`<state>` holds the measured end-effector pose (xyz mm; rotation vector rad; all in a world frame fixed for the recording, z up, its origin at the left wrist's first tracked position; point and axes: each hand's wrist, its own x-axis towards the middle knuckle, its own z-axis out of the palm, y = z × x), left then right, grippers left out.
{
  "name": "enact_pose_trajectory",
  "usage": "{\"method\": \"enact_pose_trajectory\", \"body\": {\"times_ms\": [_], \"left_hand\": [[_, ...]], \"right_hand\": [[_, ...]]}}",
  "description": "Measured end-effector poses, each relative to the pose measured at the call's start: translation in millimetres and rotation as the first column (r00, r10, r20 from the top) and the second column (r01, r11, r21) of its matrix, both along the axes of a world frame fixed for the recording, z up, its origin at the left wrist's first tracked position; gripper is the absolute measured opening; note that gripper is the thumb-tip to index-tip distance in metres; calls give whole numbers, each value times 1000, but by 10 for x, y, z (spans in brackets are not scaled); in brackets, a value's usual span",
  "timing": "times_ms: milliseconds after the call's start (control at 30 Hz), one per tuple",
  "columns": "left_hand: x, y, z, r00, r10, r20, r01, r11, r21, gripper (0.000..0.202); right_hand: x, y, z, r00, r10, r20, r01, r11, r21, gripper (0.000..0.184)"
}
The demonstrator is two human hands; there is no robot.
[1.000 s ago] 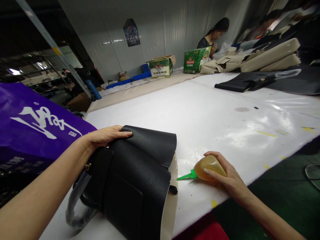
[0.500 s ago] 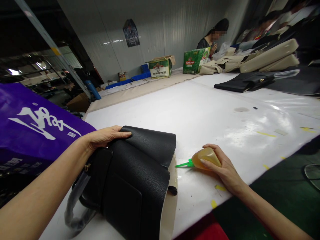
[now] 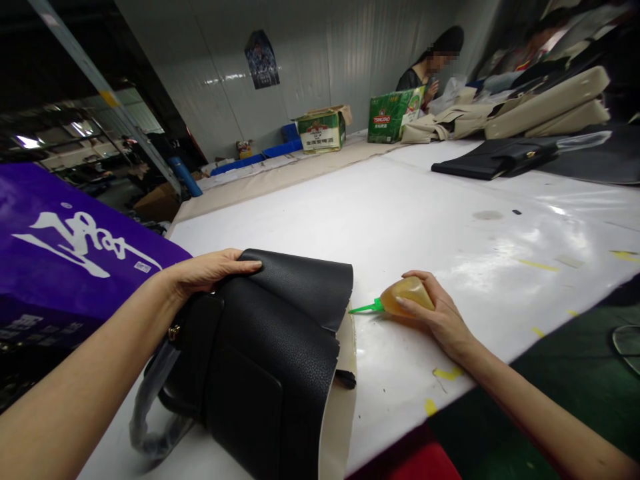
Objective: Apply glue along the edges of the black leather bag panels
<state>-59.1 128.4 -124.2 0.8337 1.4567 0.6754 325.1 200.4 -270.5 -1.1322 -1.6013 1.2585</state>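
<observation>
Left hand (image 3: 213, 269): bare, slim thumb (image 3: 247, 267), remainder partly hidden | Left forearm (image 3: 107, 353): bare to near left edge of view, tapering toward wrist | Right hand (image 3: 445, 319): bare, slim fingers (image 3: 424, 276), narrow thumb | Right forearm (image 3: 535, 403): bare, slender, tapering toward wrist

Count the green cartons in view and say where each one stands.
2. The left carton stands beside the blue bins; the right carton stands left of the pale pile, before a co-worker. Others may be hidden behind that pile.
</observation>
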Motion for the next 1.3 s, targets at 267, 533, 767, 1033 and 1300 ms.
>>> {"method": "enact_pose_trajectory", "body": {"times_ms": [267,533,767,1033,1300], "left_hand": [[-13,-2,-14,1000,4,8,-4,1000,-3,17],[-9,-13,1,1000,28,6,-28,1000,-9,19],[20,2,8,1000,17,-12,-17,1000,-7,22],[-1,-2,1,1000,-4,-19,4,1000,-6,20],[-62,47,-58,1000,-2,-18,2,1000,-12,19]], "right_hand": [[107,-123,1,987,163,-9,-163,979,-119,44],[63,-82,15,992,117,-42,-122,985,-121,47],[98,-233,59,974,-34,-224,-24,968,-251,45],[122,-270,17,981,-35,-189,10,991,-133,45],[-92,174,18,994,-49,-96,49,999,-9,48]]}}
